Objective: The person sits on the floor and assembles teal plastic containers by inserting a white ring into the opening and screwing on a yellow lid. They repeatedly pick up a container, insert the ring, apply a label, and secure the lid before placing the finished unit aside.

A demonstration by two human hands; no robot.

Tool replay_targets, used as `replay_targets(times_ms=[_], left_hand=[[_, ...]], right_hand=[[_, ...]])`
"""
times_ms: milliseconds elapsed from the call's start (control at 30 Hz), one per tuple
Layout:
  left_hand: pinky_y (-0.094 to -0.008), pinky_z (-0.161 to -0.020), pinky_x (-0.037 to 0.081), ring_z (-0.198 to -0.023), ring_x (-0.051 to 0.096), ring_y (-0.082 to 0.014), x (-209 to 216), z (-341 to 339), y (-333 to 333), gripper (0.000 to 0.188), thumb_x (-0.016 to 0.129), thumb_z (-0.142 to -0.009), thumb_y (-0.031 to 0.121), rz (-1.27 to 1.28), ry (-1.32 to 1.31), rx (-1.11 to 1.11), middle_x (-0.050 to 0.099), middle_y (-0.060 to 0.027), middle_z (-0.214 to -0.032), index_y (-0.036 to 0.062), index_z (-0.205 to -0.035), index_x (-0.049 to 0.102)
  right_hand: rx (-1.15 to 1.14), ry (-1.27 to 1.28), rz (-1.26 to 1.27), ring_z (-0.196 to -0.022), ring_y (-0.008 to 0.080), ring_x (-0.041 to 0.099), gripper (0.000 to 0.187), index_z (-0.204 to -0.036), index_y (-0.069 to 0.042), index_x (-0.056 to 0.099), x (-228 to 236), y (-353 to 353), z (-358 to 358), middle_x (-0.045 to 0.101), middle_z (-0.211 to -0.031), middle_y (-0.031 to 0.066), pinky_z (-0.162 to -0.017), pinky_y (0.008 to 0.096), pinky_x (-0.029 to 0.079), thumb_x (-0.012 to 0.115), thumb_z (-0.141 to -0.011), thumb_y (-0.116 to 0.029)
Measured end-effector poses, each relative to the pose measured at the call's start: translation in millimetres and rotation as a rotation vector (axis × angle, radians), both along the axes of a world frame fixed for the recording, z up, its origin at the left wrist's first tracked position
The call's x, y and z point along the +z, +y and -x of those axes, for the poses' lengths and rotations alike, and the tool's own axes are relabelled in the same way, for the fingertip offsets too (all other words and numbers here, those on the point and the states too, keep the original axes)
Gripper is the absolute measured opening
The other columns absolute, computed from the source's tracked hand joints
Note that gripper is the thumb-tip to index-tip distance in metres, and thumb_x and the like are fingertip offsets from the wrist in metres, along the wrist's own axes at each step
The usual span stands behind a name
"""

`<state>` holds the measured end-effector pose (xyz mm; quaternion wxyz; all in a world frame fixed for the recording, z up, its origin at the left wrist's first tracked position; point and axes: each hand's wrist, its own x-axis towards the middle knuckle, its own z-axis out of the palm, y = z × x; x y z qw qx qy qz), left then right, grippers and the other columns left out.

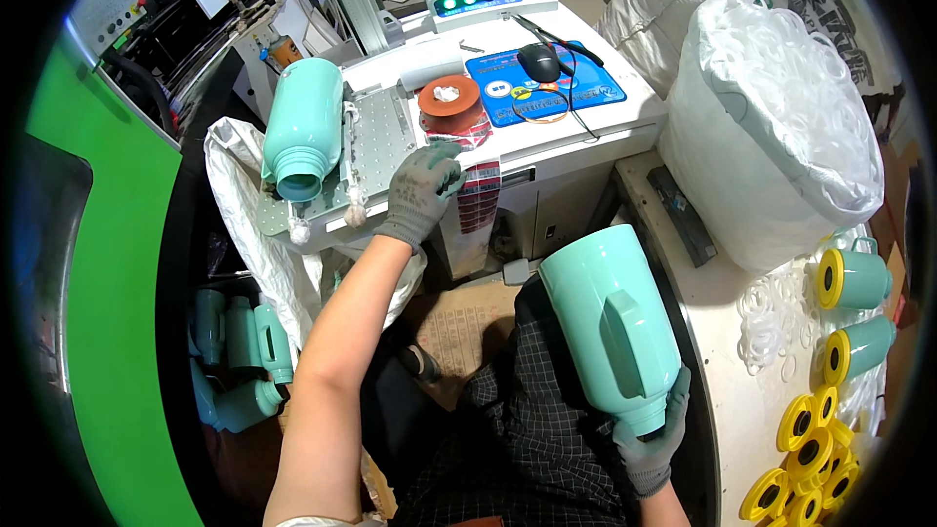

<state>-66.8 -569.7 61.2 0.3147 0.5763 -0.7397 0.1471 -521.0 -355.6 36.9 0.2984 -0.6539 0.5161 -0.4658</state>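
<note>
In front of the worktop's (632,111) front edge, the turquoise jug (586,303) is held neck-down over the lap (512,449); it could be dropped should the right hand (656,439), closed around its neck, slip. The label strip (478,198) could be creased by the left hand's (422,191) bent fingers; whether it is pinched cannot be told.
</note>
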Motion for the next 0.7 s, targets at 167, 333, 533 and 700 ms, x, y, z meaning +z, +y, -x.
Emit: replay_targets(times_ms=[167,333,533,700], left_hand=[[-0.0474,-0.094,0.054,-0.111,0.066,-0.0352,10.8,11.1,12.1,0.021,0.081,-0.082,0.013,0.004,0.048,-0.053,0.071,-0.0093,-0.118,0.0066,-0.094,0.065],[-0.0384,-0.084,0.057,-0.103,0.068,-0.0239,-9.1,77.7,93.1,0.016,0.079,-0.087,0.005,-0.065,0.529,0.016,0.07,-0.0111,-0.109,0.007,-0.095,0.065],[-0.0296,-0.078,0.06,-0.084,0.073,-0.0177,41.6,148.4,140.6,0.015,0.073,-0.095,0.003,-0.696,1.74,-0.312,0.074,-0.0114,-0.096,-0.001,-0.108,0.066],[-0.0271,-0.077,0.057,-0.083,0.071,-0.0142,53.1,149.2,146.9,0.015,0.071,-0.097,0.005,-0.78,1.697,-0.397,0.074,-0.0107,-0.095,-0.0031,-0.108,0.066]], right_hand=[[0.016,-0.083,-0.064,-0.132,0.0322,0.057,0.109,-0.159,0.011,0.03,1.6,2.3,-5.0,0.053,-0.146,0.0231,-0.111,0.042,0.046,0.084,-0.069,-0.021],[0.083,0.116,0.05,-0.135,0.0375,0.057,0.116,-0.165,-0.002,0.029,-4.3,5.5,6.6,0.045,-0.156,0.0286,-0.107,0.0464,0.051,0.09,-0.071,-0.033],[0.096,0.303,0.187,-0.14,0.0477,0.052,0.115,-0.168,-0.022,0.028,-0.5,10.5,3.3,0.036,-0.163,0.032,-0.105,0.0538,0.052,0.091,-0.073,-0.036],[0.096,0.341,0.232,-0.138,0.0505,0.052,0.116,-0.168,-0.023,0.028,-7.4,14.8,6.8,0.035,-0.163,0.0332,-0.105,0.054,0.052,0.092,-0.072,-0.035]])
